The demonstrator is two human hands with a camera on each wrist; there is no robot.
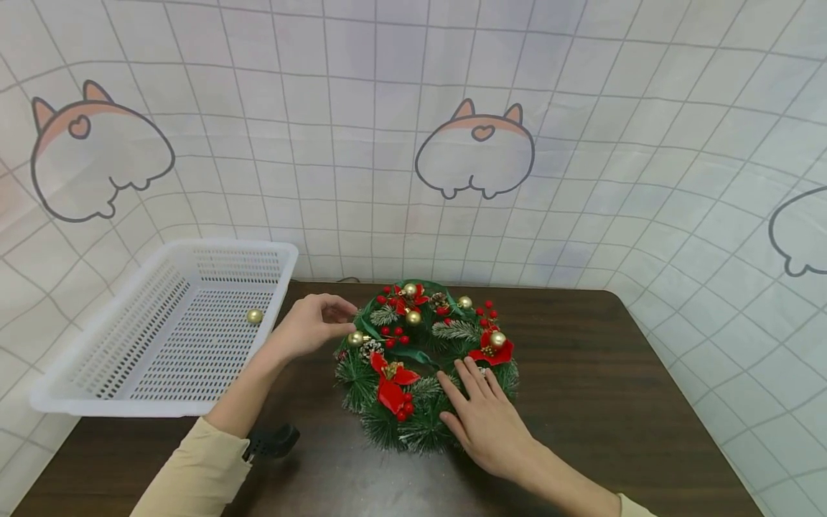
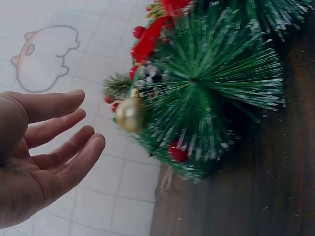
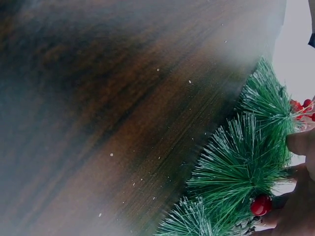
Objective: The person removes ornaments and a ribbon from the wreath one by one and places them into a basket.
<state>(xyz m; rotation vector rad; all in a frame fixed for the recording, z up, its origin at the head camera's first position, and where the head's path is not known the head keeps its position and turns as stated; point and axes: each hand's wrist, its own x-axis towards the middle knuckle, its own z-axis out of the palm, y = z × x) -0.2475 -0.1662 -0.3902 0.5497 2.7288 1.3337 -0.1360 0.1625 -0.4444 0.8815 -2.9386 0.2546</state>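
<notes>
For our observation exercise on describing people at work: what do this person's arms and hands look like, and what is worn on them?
Both hands are bare: no gloves or rings show on the left hand or the right hand. The left arm wears a cream long sleeve pushed up the forearm, with a black clip-like device beside its cuff. A cream cuff also shows at the right arm.

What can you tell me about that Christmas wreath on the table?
The wreath lies flat on the dark wooden table. It is a ring of frosted green needle sprigs with red poinsettias, red berries, pine cones and gold baubles. The right hand rests flat on its near edge; the left hand reaches a gold bauble at its left side.
</notes>
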